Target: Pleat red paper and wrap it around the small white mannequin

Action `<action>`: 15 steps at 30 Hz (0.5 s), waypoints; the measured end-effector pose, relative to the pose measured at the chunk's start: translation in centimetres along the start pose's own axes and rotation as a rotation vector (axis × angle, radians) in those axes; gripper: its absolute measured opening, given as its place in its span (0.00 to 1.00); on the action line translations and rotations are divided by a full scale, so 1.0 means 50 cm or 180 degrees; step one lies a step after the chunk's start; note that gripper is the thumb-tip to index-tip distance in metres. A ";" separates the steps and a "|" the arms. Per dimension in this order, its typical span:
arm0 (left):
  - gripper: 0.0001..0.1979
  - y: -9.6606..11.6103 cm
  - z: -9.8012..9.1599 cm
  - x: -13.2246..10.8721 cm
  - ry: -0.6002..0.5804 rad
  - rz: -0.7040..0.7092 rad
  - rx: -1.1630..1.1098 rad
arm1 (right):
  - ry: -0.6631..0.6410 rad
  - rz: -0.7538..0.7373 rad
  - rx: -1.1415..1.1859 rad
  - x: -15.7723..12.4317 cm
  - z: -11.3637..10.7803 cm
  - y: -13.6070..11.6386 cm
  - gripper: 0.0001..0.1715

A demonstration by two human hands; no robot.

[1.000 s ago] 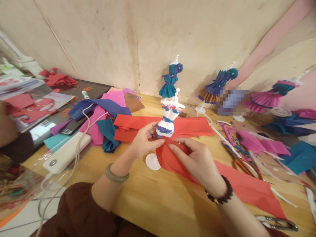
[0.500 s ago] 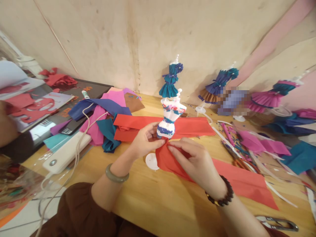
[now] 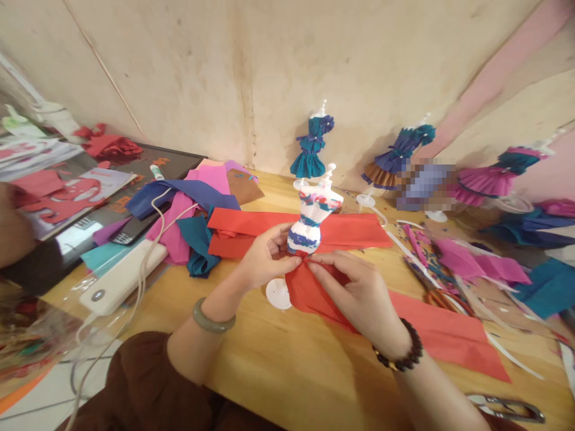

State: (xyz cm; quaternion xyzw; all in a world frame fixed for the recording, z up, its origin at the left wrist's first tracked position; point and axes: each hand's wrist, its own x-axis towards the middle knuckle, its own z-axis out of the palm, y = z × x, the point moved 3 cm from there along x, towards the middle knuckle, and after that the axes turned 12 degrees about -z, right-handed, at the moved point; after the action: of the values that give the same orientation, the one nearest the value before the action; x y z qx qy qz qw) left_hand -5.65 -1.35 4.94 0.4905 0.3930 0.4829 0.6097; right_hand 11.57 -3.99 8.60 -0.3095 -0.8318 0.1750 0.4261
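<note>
A small white mannequin point(image 3: 309, 224) with blue and red patches leans slightly right over the wooden table, its round white base point(image 3: 278, 294) showing below my left wrist's side. My left hand point(image 3: 268, 254) is closed around its lower edge, thumb pressing the top of a long red strip point(image 3: 314, 293). Thumb and forefinger of my right hand point(image 3: 353, 281) pinch the same strip just beside the left thumb, at the mannequin's bottom. From there the strip runs down to the right, under my right hand. Another folded red piece point(image 3: 354, 230) lies behind the mannequin.
Three dressed mannequins point(image 3: 309, 143) stand along the wall. Coloured sheets point(image 3: 179, 227), a white power bank point(image 3: 108, 293) and its cable lie left. Orange-handled scissors point(image 3: 442, 299), scraps and snips point(image 3: 507, 409) lie right. Another person's arm point(image 3: 15, 233) is at far left.
The small mannequin has tilted a little to the right. My fingers have shifted slightly at the red strip's top. At far left, the papers near the other person have moved.
</note>
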 end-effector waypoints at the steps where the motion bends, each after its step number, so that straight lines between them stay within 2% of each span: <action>1: 0.31 0.000 0.001 0.000 -0.0018 0.0000 -0.0007 | -0.0013 -0.0019 0.0032 0.000 0.001 -0.001 0.08; 6: 0.31 0.001 0.001 0.000 -0.0024 -0.0002 0.0030 | -0.0108 -0.0065 0.0235 -0.002 0.005 -0.001 0.09; 15: 0.33 0.004 0.006 -0.002 0.0012 -0.0074 0.0067 | 0.0177 0.0150 0.0030 0.001 0.003 0.003 0.07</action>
State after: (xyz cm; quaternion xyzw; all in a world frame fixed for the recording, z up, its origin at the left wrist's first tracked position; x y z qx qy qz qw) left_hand -5.45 -1.50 5.20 0.4913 0.4049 0.4725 0.6094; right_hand 11.49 -3.83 8.48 -0.3318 -0.8114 0.1802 0.4463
